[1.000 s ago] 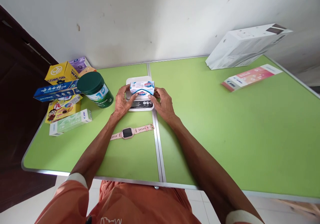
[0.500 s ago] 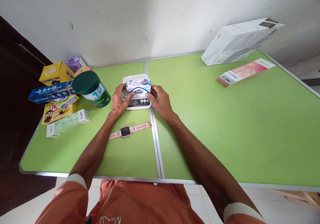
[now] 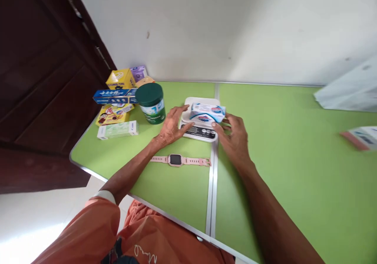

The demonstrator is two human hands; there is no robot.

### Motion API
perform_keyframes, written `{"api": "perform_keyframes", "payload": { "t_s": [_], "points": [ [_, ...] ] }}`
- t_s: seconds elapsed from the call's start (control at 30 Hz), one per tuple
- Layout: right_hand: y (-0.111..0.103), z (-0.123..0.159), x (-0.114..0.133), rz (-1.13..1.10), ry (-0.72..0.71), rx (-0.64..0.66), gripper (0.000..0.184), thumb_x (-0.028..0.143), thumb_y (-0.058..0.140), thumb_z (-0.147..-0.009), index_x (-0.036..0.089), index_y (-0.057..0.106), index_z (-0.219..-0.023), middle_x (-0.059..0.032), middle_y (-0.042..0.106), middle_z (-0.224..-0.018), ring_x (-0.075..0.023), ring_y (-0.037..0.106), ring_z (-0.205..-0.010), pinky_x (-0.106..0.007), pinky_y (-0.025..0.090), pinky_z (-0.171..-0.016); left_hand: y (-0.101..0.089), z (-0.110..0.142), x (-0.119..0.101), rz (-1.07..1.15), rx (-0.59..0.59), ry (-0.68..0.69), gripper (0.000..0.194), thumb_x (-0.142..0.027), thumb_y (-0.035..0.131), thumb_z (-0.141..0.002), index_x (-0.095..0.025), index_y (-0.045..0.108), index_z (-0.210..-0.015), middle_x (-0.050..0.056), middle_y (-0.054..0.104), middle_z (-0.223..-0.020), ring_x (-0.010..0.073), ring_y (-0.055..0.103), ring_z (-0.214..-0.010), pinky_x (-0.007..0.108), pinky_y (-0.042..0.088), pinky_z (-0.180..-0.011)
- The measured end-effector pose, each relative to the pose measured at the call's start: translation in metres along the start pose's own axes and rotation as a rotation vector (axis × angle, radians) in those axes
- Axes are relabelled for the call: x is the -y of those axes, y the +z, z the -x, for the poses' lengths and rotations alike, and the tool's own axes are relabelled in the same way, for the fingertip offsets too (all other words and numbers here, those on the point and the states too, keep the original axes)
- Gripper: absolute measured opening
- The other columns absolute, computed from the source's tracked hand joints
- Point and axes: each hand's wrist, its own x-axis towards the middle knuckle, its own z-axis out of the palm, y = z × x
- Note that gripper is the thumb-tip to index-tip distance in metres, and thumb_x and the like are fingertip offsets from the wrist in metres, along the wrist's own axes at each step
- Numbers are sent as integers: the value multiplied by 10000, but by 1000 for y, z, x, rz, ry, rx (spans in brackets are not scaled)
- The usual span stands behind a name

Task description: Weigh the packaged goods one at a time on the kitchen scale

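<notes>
A small white box with blue and red print [image 3: 203,117] lies on the white kitchen scale [image 3: 188,102], its right end reaching past the scale's edge. My right hand [image 3: 234,138] is at that end, thumb at the front corner and fingers curled behind, closed on it. My left hand [image 3: 172,126] is off the box's left side, thumb and fingers apart, holding nothing; its thumb hovers over the scale's display. In front of the scale a pink smartwatch [image 3: 176,160] lies flat with its strap stretched out. Left of my left hand stands a green tub with a dark lid [image 3: 153,109].
Several boxes sit at the table's left end: a yellow box [image 3: 120,77], a long blue box [image 3: 114,96], a yellow snack box [image 3: 113,115] and a pale green box [image 3: 118,130]. A pink-and-white box [image 3: 363,136] and a white bag [image 3: 350,89] are at right. A wall backs the green table [image 3: 294,158].
My left hand has let go of the small box and drawn back left. The box has shifted right on the scale with my right hand. The view has turned left.
</notes>
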Motion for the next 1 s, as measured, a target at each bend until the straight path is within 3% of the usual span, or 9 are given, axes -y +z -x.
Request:
{"api": "perform_keyframes", "payload": {
  "t_s": [0.17, 0.3, 0.43, 0.53, 0.6, 0.67, 0.77, 0.9, 1.0],
  "points": [
    [-1, -6, 4, 32, 19, 25, 758, 685, 878, -851, 261, 727, -1461, -180, 677, -1485, -434, 733, -1333, -686, 675, -1094, -42, 34, -22, -23, -1, 62, 557, -581, 609, -1144, -229, 609, -1575, 183, 752, -1461, 327, 734, -1330, 526, 641, -1128],
    [4, -11, 2, 65, 71, 30, 702, 662, 890, -821, 260, 750, -1378, -163, 729, -1417, -428, 744, -1303, -704, 642, -1142, -54, 44, -18, -7, -4, 59, 547, -567, 612, -1147, -219, 603, -1568, 188, 750, -1445, 316, 740, -1309, 496, 656, -1098],
    [10, -14, -14, 63, 117, -26, 658, 645, 907, -802, 267, 773, -1324, -155, 736, -1378, -399, 778, -1156, -715, 651, -1091, -36, 22, 1, 0, 31, 33, 671, -573, 665, -1108, -219, 513, -1658, 211, 690, -1548, 363, 679, -1430, 538, 624, -1172],
    [12, -15, -19, 43, 43, -79, 617, 632, 918, -816, 281, 779, -1304, -133, 738, -1301, -373, 770, -1097, -697, 668, -1028, -18, -7, 12, 4, 45, 19, 799, -547, 766, -1034, -207, 474, -1696, 231, 635, -1626, 400, 609, -1528, 573, 576, -1244],
    [12, -15, -15, 29, -12, -95, 584, 636, 901, -845, 294, 775, -1300, -122, 741, -1255, -361, 762, -1069, -668, 681, -976, -9, -24, 15, 37, 70, 12, 816, -495, 807, -996, -191, 492, -1684, 232, 644, -1620, 386, 650, -1482, 551, 597, -1213],
    [11, -16, -6, 26, -22, -86, 574, 654, 879, -866, 287, 776, -1295, -126, 747, -1230, -361, 755, -1093, -623, 686, -953, -7, -38, 16, 86, 123, 3, 722, -426, 791, -993, -202, 552, -1636, 200, 708, -1543, 332, 743, -1331, 486, 657, -1093],
    [7, -22, 8, 25, 38, -24, 565, 670, 871, -857, 272, 787, -1250, -114, 775, -1176, -339, 754, -1089, -521, 680, -900, -9, -56, 17, 96, 199, 16, 456, -370, 749, -973, -233, 718, -1407, 116, 823, -1267, 275, 806, -1081, 406, 690, -902],
    [-21, -25, 19, 24, 78, 10, 503, 675, 833, -874, 275, 777, -1173, -86, 811, -1147, -298, 741, -1055, -397, 620, -759, -7, -80, -1, 88, 233, 100, 334, -409, 753, -948, -244, 751, -1237, 83, 835, -1110, 272, 804, -994, 396, 691, -848],
    [-63, -21, 19, 32, 84, -71, 499, 653, 837, -864, 268, 756, -1172, -85, 821, -1169, -284, 734, -1026, -364, 588, -707, 16, -98, -36, 128, 253, 172, 332, -398, 760, -962, -244, 739, -1255, 98, 828, -1171, 280, 798, -1024, 394, 685, -820]
  ]
}}
